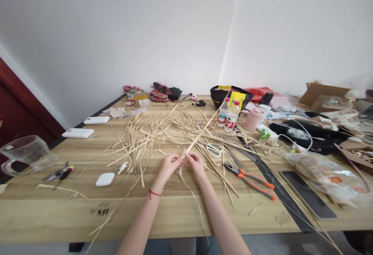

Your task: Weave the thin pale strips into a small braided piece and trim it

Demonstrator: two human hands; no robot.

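Both my hands meet over the middle of the table, fingertips nearly touching. My left hand, with a red string on its wrist, pinches the lower end of a long pale straw strip. My right hand is closed on the same strip beside it. The strip slants up and right toward the bottles. Below the fingers a thin, frayed strand hangs toward the table's front edge. Beyond my hands lies a loose heap of similar strips, with white-handled scissors among them.
Pliers with orange-grey handles and a phone lie to the right. Two red-capped bottles and a pink cup stand behind. At left are a clear pitcher, a white earbud case and white power banks.
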